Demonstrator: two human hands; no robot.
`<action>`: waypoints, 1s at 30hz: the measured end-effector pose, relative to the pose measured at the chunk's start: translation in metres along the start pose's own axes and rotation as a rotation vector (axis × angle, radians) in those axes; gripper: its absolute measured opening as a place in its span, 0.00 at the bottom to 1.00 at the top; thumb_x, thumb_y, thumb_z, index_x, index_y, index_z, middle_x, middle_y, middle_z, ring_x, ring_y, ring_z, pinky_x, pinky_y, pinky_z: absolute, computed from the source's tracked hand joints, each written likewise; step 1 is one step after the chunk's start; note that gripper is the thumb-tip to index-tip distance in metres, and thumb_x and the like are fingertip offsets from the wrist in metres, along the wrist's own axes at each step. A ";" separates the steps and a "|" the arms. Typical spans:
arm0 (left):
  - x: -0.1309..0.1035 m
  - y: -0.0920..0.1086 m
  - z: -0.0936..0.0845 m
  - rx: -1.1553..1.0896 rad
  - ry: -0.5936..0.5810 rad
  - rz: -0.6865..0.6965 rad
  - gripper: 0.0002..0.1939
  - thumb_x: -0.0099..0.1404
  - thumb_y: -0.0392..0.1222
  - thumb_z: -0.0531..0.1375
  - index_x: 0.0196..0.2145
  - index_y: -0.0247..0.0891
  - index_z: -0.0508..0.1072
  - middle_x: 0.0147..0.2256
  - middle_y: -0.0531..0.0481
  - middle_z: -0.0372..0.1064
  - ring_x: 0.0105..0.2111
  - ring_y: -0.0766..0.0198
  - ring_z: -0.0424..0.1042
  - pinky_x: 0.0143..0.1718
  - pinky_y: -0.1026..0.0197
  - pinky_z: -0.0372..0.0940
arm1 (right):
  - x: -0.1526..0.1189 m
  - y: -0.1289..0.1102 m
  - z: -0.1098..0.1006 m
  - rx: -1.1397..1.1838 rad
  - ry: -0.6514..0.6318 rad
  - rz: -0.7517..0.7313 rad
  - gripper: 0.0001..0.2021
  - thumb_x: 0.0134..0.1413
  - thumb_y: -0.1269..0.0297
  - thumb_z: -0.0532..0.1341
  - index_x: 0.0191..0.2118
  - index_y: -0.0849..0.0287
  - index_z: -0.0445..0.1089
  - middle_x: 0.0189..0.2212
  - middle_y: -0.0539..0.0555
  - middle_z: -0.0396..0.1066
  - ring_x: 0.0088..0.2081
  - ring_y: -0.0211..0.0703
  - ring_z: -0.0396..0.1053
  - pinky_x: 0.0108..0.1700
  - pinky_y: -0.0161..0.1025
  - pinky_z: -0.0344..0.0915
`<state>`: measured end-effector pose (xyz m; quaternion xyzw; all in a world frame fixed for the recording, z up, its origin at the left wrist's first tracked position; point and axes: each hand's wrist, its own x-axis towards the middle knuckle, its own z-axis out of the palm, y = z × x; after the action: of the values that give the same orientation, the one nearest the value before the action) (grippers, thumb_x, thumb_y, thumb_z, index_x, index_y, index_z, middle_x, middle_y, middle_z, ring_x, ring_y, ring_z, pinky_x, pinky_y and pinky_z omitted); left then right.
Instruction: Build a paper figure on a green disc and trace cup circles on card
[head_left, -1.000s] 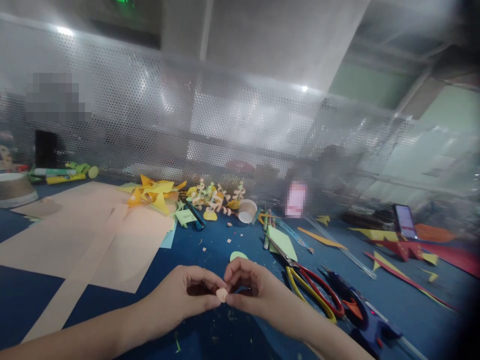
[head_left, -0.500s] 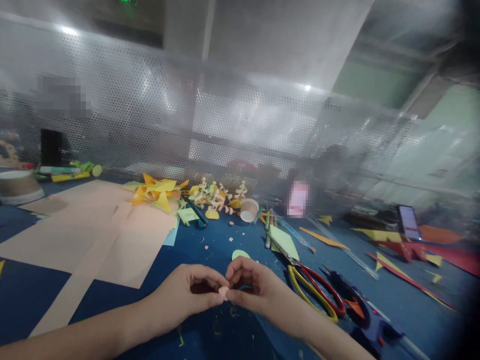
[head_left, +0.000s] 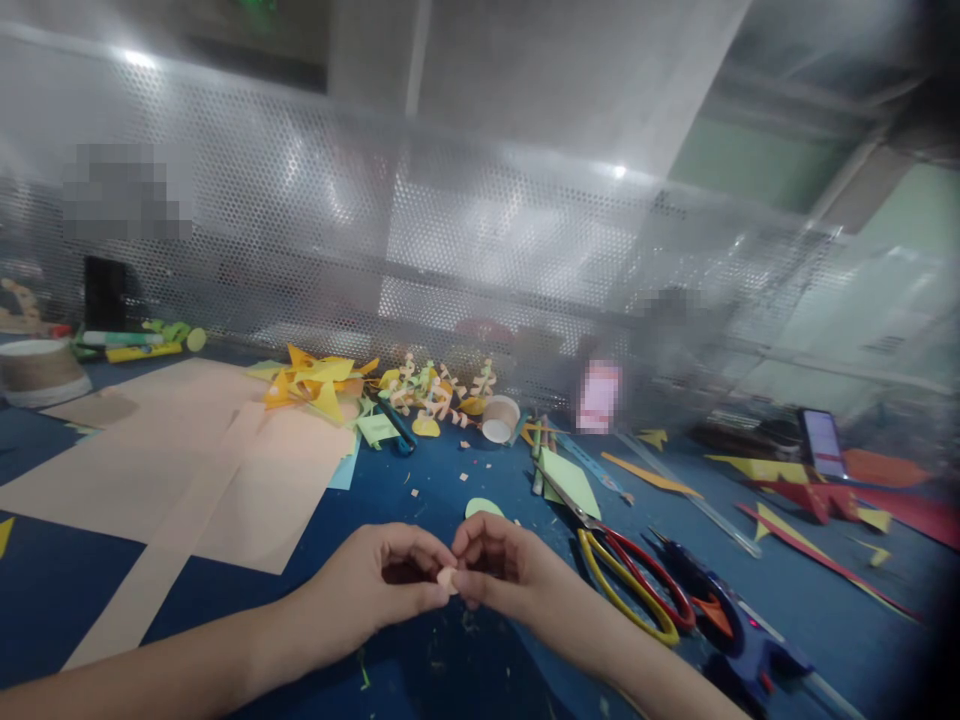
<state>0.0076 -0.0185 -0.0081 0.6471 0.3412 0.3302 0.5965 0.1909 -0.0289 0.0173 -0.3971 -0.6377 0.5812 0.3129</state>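
A tiny pale peach paper piece (head_left: 448, 580) is pinched between the fingertips of both hands, above the near middle of the blue table. My left hand (head_left: 379, 575) grips its left side with thumb and fingers. From the right, my right hand (head_left: 506, 570) holds it the same way. Just beyond the fingers lies a light green rounded paper (head_left: 482, 508). Scissors with red and yellow handles (head_left: 637, 585) rest to the right of my right hand, their blades over a green sheet (head_left: 571, 482).
Large pale sheets (head_left: 247, 500) cover the left. A blue glue gun (head_left: 735, 620) lies at the near right. Yellow paper scraps (head_left: 319, 385), curled strips (head_left: 442, 395) and a small cup (head_left: 499, 419) stand along the back, before a perforated screen (head_left: 480, 250).
Both hands stay almost in place around the small piece, with a slight shift of the fingertips. The view has moved very slightly.
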 end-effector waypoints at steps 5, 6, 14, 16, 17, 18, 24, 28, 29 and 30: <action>-0.001 0.000 0.001 0.006 0.010 0.002 0.07 0.53 0.40 0.63 0.31 0.37 0.71 0.29 0.55 0.70 0.31 0.67 0.69 0.36 0.65 0.62 | 0.004 0.006 0.006 0.058 0.048 -0.011 0.18 0.41 0.53 0.65 0.30 0.61 0.62 0.23 0.46 0.63 0.24 0.32 0.59 0.29 0.33 0.57; -0.001 -0.001 0.001 0.002 0.012 0.008 0.07 0.53 0.40 0.63 0.31 0.37 0.71 0.29 0.55 0.70 0.31 0.67 0.69 0.35 0.65 0.62 | 0.004 0.008 0.008 0.054 0.068 -0.021 0.18 0.41 0.52 0.65 0.30 0.61 0.62 0.22 0.46 0.62 0.23 0.31 0.59 0.28 0.33 0.57; -0.001 0.001 0.001 -0.021 0.012 0.023 0.07 0.53 0.40 0.63 0.30 0.37 0.69 0.29 0.54 0.72 0.32 0.65 0.71 0.36 0.63 0.62 | 0.004 0.006 0.005 0.105 0.067 0.056 0.18 0.44 0.50 0.62 0.29 0.63 0.65 0.22 0.48 0.64 0.24 0.33 0.62 0.31 0.33 0.60; -0.002 0.003 0.001 -0.008 0.021 0.016 0.07 0.54 0.41 0.63 0.31 0.37 0.70 0.28 0.54 0.71 0.31 0.66 0.71 0.35 0.64 0.62 | 0.002 0.002 0.002 0.084 0.048 0.100 0.18 0.41 0.51 0.65 0.30 0.64 0.67 0.24 0.49 0.65 0.26 0.34 0.63 0.32 0.34 0.61; -0.002 0.004 0.001 -0.003 0.021 0.011 0.08 0.54 0.41 0.63 0.31 0.37 0.70 0.28 0.54 0.71 0.31 0.66 0.71 0.35 0.64 0.62 | 0.001 0.000 0.002 0.063 0.044 0.111 0.18 0.39 0.52 0.66 0.30 0.64 0.67 0.24 0.49 0.65 0.27 0.34 0.63 0.33 0.34 0.61; -0.002 0.004 0.000 -0.001 0.017 0.009 0.08 0.53 0.41 0.63 0.31 0.36 0.70 0.28 0.54 0.71 0.31 0.66 0.70 0.35 0.64 0.62 | 0.001 -0.002 0.002 0.041 0.040 0.114 0.18 0.38 0.53 0.66 0.29 0.64 0.67 0.23 0.49 0.65 0.26 0.34 0.63 0.32 0.34 0.61; -0.003 0.000 0.001 0.009 -0.002 0.019 0.07 0.53 0.39 0.63 0.31 0.37 0.70 0.28 0.55 0.70 0.30 0.67 0.69 0.34 0.64 0.62 | 0.002 0.002 0.006 -0.046 0.063 0.083 0.15 0.38 0.55 0.67 0.25 0.62 0.66 0.18 0.46 0.63 0.21 0.32 0.59 0.26 0.32 0.56; -0.004 -0.001 0.002 0.027 0.009 0.040 0.06 0.53 0.37 0.62 0.30 0.37 0.70 0.28 0.55 0.69 0.30 0.67 0.69 0.34 0.65 0.62 | 0.002 0.007 0.007 -0.093 0.115 0.066 0.15 0.38 0.57 0.68 0.23 0.62 0.65 0.17 0.44 0.60 0.20 0.30 0.55 0.23 0.30 0.51; -0.005 -0.001 0.002 0.029 0.013 0.044 0.06 0.53 0.37 0.62 0.30 0.37 0.70 0.28 0.55 0.69 0.30 0.67 0.69 0.34 0.64 0.62 | 0.002 0.006 0.006 -0.083 0.107 0.066 0.15 0.38 0.56 0.67 0.23 0.62 0.66 0.17 0.44 0.61 0.20 0.30 0.55 0.23 0.30 0.51; -0.005 0.000 0.002 0.029 0.016 0.045 0.06 0.53 0.37 0.62 0.30 0.37 0.70 0.28 0.55 0.69 0.30 0.67 0.69 0.35 0.64 0.62 | 0.002 0.006 0.006 -0.062 0.089 0.069 0.15 0.38 0.55 0.67 0.23 0.62 0.66 0.17 0.45 0.61 0.20 0.30 0.56 0.24 0.30 0.53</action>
<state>0.0069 -0.0241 -0.0085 0.6605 0.3360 0.3436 0.5769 0.1860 -0.0303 0.0107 -0.4540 -0.6267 0.5533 0.3082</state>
